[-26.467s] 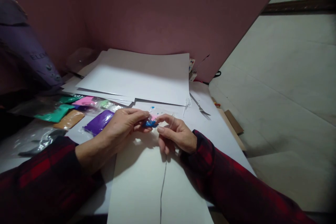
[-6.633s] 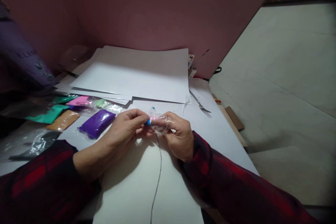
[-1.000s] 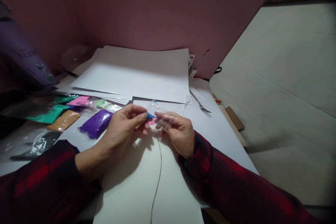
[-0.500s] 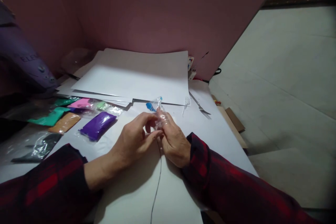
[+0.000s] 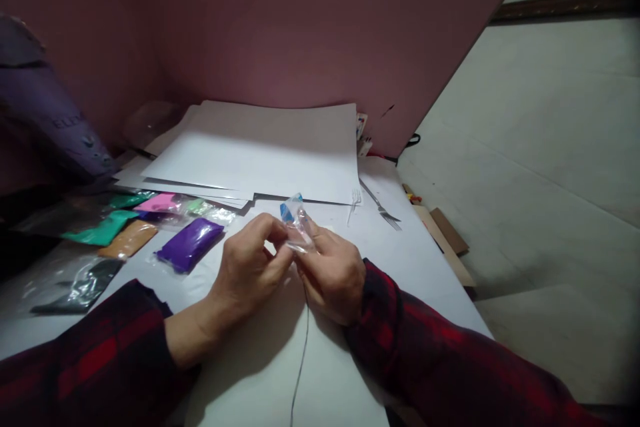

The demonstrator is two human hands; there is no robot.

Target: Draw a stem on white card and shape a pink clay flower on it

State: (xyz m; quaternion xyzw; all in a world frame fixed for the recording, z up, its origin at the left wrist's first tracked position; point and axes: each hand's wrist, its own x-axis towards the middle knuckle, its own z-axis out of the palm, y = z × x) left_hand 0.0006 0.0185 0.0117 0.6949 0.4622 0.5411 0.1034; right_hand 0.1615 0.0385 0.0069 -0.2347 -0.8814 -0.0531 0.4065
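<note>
Both hands meet over the middle of the white counter point(image 5: 430, 260), and together they pinch a small clear plastic bag with a bit of blue clay inside point(image 5: 295, 221). The left hand point(image 5: 250, 267) has its grip closed on the bag's lower part, and the right hand point(image 5: 333, 270) has its grip closed on the same bag from the other side. A purple clay pack in clear wrap point(image 5: 190, 243) lies near the left edge, and a metal fork point(image 5: 383, 205) lies near the right edge.
</note>
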